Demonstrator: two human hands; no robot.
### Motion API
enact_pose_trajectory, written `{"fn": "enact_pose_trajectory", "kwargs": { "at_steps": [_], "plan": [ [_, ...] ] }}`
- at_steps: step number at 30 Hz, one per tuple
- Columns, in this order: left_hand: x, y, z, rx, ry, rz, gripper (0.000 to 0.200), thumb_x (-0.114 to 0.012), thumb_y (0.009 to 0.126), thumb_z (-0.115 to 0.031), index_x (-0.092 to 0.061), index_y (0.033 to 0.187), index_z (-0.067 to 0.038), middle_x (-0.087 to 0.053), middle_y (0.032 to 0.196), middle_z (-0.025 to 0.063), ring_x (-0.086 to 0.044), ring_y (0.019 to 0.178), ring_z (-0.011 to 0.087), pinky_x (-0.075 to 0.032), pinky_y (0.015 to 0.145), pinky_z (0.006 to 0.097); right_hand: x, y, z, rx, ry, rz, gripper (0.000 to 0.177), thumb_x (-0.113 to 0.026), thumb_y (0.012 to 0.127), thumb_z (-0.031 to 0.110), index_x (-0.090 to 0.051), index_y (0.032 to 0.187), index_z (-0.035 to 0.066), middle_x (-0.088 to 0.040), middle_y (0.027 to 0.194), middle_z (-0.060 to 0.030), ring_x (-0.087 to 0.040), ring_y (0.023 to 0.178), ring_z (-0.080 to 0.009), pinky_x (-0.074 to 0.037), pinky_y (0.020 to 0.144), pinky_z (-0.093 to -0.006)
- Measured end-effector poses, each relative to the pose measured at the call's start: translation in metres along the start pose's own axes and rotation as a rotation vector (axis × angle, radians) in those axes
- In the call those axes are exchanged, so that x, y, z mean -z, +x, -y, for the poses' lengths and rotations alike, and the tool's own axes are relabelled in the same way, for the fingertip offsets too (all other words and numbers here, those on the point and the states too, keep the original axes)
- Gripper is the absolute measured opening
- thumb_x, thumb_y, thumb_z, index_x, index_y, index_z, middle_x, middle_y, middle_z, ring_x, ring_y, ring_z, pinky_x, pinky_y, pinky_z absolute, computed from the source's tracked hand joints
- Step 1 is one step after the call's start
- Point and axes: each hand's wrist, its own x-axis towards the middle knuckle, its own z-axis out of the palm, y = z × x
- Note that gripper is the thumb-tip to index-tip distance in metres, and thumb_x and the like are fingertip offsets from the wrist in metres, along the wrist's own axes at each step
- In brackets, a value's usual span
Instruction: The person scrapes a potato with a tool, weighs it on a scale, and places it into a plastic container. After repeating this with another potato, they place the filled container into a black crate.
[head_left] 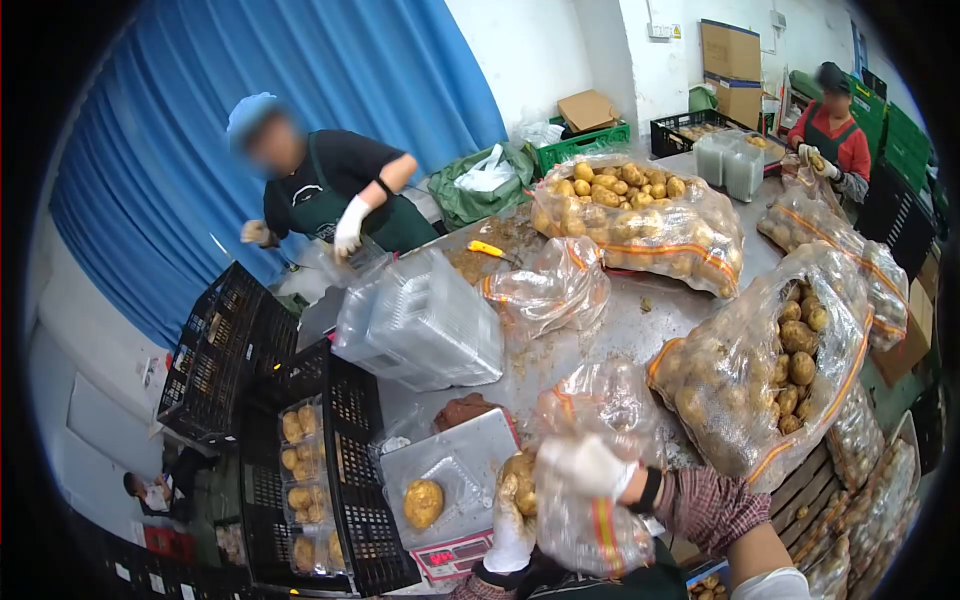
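Note:
My left hand [511, 538], in a white glove, is closed around a potato [522, 482] just right of the scale. My right hand [588, 466], also gloved, is beside that potato and above a clear plastic bag [590, 525] with an orange stripe. Motion smears its fingers, so their grip does not show. On the scale [461, 448] sits a clear plastic tray [462, 482] with one large potato [424, 503] at its left side. The red display [450, 556] of the scale faces me.
Nested clear trays [420, 320] stand behind the scale. A black crate [355, 470] at left holds packed potatoes [303, 485]. Open potato sacks [740, 365] fill the right side. A yellow-handled knife [488, 248] lies farther back. Two co-workers [330, 185] [835, 135] stand across the table.

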Motion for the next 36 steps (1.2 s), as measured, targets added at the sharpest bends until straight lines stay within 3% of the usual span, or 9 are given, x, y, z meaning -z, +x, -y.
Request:
{"fn": "enact_pose_trajectory", "kwargs": {
  "at_steps": [6, 13, 15, 18, 21, 25, 30, 32, 36],
  "plan": [
    [0.040, 0.018, 0.020, -0.087, 0.088, -0.039, 0.048, -0.048, 0.096, -0.041, -0.048, 0.130, -0.007, -0.057, 0.121, 0.0072, -0.057, 0.110, 0.0195, -0.047, 0.093, 0.0336, 0.000, 0.004, 0.033, 0.250, -0.174, 0.137, 0.008, -0.053, 0.081, 0.014, -0.047, 0.085, 0.011, -0.050, 0.078, -0.0041, -0.062, 0.065, -0.0186, -0.049, 0.047, -0.0293],
    [0.015, 0.014, -0.017, 0.178, -0.680, -0.013, 0.065, -0.062, 0.088, -0.045, -0.042, 0.131, -0.002, -0.054, 0.124, 0.0184, -0.051, 0.114, 0.0398, -0.040, 0.105, 0.0533, 0.013, -0.032, -0.051, -0.034, -0.305, 0.262, 0.013, -0.059, 0.078, 0.017, -0.052, 0.088, 0.011, -0.056, 0.075, -0.0062, -0.063, 0.066, -0.0228, -0.051, 0.055, -0.0358],
    [0.001, 0.010, -0.021, 0.075, -0.420, -0.048, 0.058, -0.061, 0.090, -0.041, -0.043, 0.130, -0.002, -0.052, 0.128, 0.0167, -0.051, 0.118, 0.0343, -0.041, 0.105, 0.0497, 0.035, -0.010, -0.018, -0.161, -0.153, -0.032, 0.022, -0.066, 0.073, 0.023, -0.053, 0.086, 0.011, -0.057, 0.077, -0.0069, -0.063, 0.068, -0.0231, -0.051, 0.058, -0.0368],
    [0.022, 0.021, -0.006, 0.109, -0.212, -0.156, 0.049, -0.056, 0.094, -0.035, -0.043, 0.131, -0.005, -0.049, 0.133, 0.0136, -0.050, 0.121, 0.0281, -0.041, 0.105, 0.0444, 0.043, 0.014, 0.025, 0.034, 0.011, 0.040, 0.023, -0.066, 0.074, 0.024, -0.055, 0.089, 0.010, -0.055, 0.080, -0.0070, -0.062, 0.071, -0.0234, -0.051, 0.059, -0.0353],
    [0.026, 0.003, 0.003, -0.003, -0.095, 0.065, 0.041, -0.053, 0.096, -0.036, -0.051, 0.127, -0.010, -0.059, 0.122, 0.0094, -0.057, 0.112, 0.0217, -0.047, 0.098, 0.0384, 0.010, 0.023, 0.053, 0.168, -0.206, 0.098, 0.008, -0.056, 0.081, 0.018, -0.052, 0.085, 0.012, -0.052, 0.078, -0.0051, -0.060, 0.069, -0.0199, -0.051, 0.055, -0.0322],
    [0.037, 0.012, 0.007, -0.042, -0.176, -0.219, 0.051, -0.054, 0.093, -0.043, -0.045, 0.127, -0.007, -0.054, 0.124, 0.0135, -0.054, 0.115, 0.0287, -0.046, 0.100, 0.0415, -0.001, -0.005, 0.004, 0.318, -0.208, 0.119, 0.007, -0.055, 0.078, 0.014, -0.050, 0.083, 0.012, -0.051, 0.077, -0.0042, -0.061, 0.069, -0.0190, -0.051, 0.053, -0.0309],
    [0.025, -0.001, -0.029, 0.033, -0.553, -0.087, 0.070, -0.064, 0.084, -0.052, -0.044, 0.127, -0.001, -0.054, 0.122, 0.0199, -0.051, 0.116, 0.0382, -0.046, 0.100, 0.0511, 0.003, -0.058, -0.106, 0.061, -0.659, 0.351, 0.010, -0.055, 0.078, 0.017, -0.053, 0.087, 0.012, -0.053, 0.077, -0.0035, -0.060, 0.071, -0.0210, -0.050, 0.062, -0.0347],
    [0.023, 0.002, -0.029, 0.042, -0.589, -0.053, 0.071, -0.064, 0.084, -0.052, -0.043, 0.128, -0.001, -0.054, 0.122, 0.0204, -0.050, 0.117, 0.0381, -0.045, 0.101, 0.0508, 0.029, -0.032, -0.082, -0.146, -0.707, 0.187, 0.010, -0.057, 0.077, 0.019, -0.054, 0.084, 0.012, -0.054, 0.076, -0.0038, -0.059, 0.071, -0.0206, -0.048, 0.061, -0.0326],
    [0.022, 0.017, -0.013, 0.159, -0.648, -0.208, 0.069, -0.057, 0.086, -0.057, -0.046, 0.129, -0.005, -0.052, 0.127, 0.0155, -0.050, 0.119, 0.0351, -0.045, 0.100, 0.0503, 0.040, 0.005, 0.001, 0.049, -0.471, 0.028, 0.009, -0.059, 0.072, 0.017, -0.057, 0.081, 0.014, -0.054, 0.075, -0.0035, -0.060, 0.072, -0.0183, -0.049, 0.060, -0.0309]
  ]
}}
